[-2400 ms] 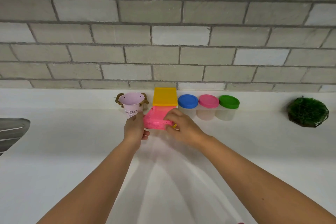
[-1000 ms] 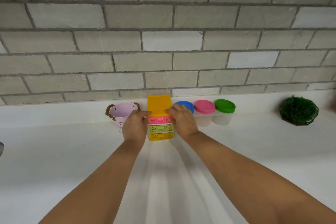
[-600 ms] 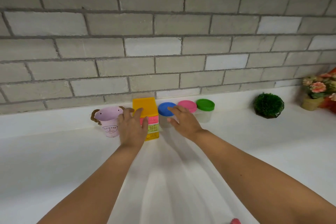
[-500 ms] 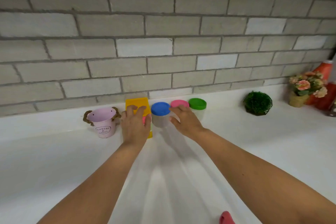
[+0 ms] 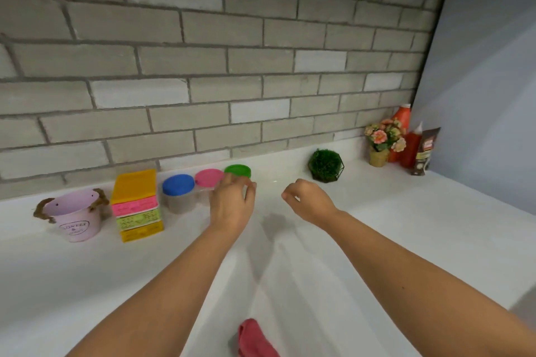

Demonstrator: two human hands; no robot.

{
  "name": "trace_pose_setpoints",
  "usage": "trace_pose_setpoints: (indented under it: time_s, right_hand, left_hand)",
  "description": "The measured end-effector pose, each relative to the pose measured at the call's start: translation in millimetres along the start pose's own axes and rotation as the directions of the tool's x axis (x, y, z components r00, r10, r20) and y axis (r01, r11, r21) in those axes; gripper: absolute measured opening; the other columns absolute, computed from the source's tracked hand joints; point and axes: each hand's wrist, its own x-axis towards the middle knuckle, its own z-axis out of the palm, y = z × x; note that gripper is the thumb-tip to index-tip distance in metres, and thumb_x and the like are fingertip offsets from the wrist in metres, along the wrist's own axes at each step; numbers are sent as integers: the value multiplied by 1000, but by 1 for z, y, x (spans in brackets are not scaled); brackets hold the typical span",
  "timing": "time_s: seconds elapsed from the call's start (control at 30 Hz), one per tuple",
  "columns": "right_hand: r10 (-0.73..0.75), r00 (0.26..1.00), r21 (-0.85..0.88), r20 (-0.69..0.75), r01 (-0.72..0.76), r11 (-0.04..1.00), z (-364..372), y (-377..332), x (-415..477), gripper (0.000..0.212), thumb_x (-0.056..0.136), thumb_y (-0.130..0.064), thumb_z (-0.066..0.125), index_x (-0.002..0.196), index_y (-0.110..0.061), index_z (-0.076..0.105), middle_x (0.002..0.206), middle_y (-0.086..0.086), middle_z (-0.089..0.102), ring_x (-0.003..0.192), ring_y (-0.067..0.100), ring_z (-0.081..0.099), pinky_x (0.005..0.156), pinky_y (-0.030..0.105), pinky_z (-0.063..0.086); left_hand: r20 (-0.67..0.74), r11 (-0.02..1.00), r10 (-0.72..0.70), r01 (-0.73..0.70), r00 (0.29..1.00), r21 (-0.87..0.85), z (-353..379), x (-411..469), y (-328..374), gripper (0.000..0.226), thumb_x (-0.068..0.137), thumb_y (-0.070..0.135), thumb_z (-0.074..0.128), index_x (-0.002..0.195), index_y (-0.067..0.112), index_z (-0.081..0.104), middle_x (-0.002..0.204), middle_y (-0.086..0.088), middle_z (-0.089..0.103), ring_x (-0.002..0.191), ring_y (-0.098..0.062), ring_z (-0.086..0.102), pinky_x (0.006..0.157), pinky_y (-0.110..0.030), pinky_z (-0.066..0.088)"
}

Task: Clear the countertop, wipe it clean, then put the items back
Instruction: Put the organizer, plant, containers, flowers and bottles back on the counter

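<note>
The white countertop [image 5: 377, 240] carries a row of items along the foot of the grey brick wall [image 5: 203, 66]: a pink bucket [image 5: 76, 219] with rope handles at the left, just beside it a small drawer unit [image 5: 137, 203] with a yellow top and 3 drawers in pink, green and yellow, then 3 clear jars close together, the blue-lidded jar [image 5: 177, 193], the pink-lidded jar [image 5: 208, 177] and the green-lidded jar [image 5: 237, 171]. The left hand [image 5: 232, 203] hangs, back up, in front of the pink- and green-lidded jars and hides most of their bodies; its fingers are loosely bent and no object shows in its grasp, though whether the fingertips touch the green-lidded jar cannot be told. The right hand [image 5: 307, 200] hovers over bare counter to the right of it, apart from everything, fingers loosely curled and empty. Farther right stands a round faux plant [image 5: 325, 165] in a wire-edged holder, and in the corner a flower pot [image 5: 383, 139], a red bottle [image 5: 403, 124] and a brown pouch [image 5: 425, 153]. A pink cloth [image 5: 255, 339] lies at the near edge, between the forearms.
</note>
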Motion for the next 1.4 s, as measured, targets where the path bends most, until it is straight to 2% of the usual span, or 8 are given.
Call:
trace_pose_setpoints:
  time_s: [0.13, 0.3, 0.63, 0.77, 0.93, 1.2, 1.3, 1.4]
  right_hand:
    - [57, 998, -26, -13, -58, 998, -30, 62, -29, 32, 97, -30, 45, 107, -9, 66, 107, 10, 62, 98, 28, 58, 79, 33, 47]
    - [110, 994, -45, -28, -111, 993, -64, 137, -65, 31, 96, -30, 46, 107, -10, 67, 109, 10, 62, 101, 28, 57, 81, 34, 46]
    - [173, 982, -32, -81, -176, 984, -115, 252, -100, 29, 96, -28, 47, 103, -7, 67, 107, 10, 64, 99, 26, 58, 76, 31, 44]
    - [198, 975, -30, -101, -202, 979, -126, 288, -93, 30, 96, -28, 47, 104, -8, 67, 107, 9, 64, 100, 25, 58, 78, 31, 45]
    - [250, 963, -43, -99, -255, 966, -135, 332, -70, 30, 96, -29, 46, 107, -9, 66, 111, 8, 64, 102, 24, 58, 81, 31, 46]
    - [328, 930, -60, -167, -341, 938, -160, 397, -26, 27, 95, -26, 48, 102, -9, 68, 105, 10, 65, 97, 27, 59, 69, 27, 40]
    - [341, 927, -43, -155, -351, 935, -164, 422, -8, 27, 95, -25, 48, 105, -10, 68, 108, 9, 66, 99, 28, 60, 78, 33, 48]
    - [331, 933, -40, -139, -340, 940, -170, 448, 13, 26, 94, -24, 48, 105, -10, 68, 110, 10, 66, 100, 28, 60, 80, 31, 47]
  left_hand:
    - [27, 998, 53, -52, 998, -31, 41, -15, 59, 27, 95, 30, 46, 103, 13, 65, 110, -10, 56, 105, -29, 51, 89, -40, 40]
    - [95, 998, 53, -51, 994, -28, 89, -34, 131, 30, 97, 34, 39, 108, 17, 62, 115, -5, 53, 108, -24, 48, 90, -34, 32]
    - [140, 989, 112, -98, 984, -109, 165, -42, 233, 29, 97, 32, 40, 105, 17, 63, 110, -1, 56, 101, -21, 53, 88, -34, 35]
    - [149, 982, 138, -117, 979, -146, 189, -24, 261, 28, 96, 32, 42, 101, 15, 64, 102, -2, 56, 92, -22, 53, 86, -37, 41]
    - [164, 974, 175, -146, 971, -176, 232, 12, 283, 27, 96, 31, 43, 99, 14, 64, 99, -3, 56, 91, -23, 56, 86, -40, 44]
    - [184, 962, 227, -191, 956, -194, 295, 76, 315, 27, 96, 30, 42, 101, 13, 63, 100, -6, 58, 91, -25, 57, 78, -35, 44]
    - [180, 954, 243, -201, 953, -222, 316, 93, 326, 26, 95, 27, 44, 101, 11, 64, 103, -8, 59, 92, -26, 57, 77, -34, 44]
    - [181, 953, 233, -187, 955, -240, 338, 111, 338, 23, 94, 24, 46, 99, 10, 64, 105, -8, 60, 91, -25, 57, 75, -31, 45]
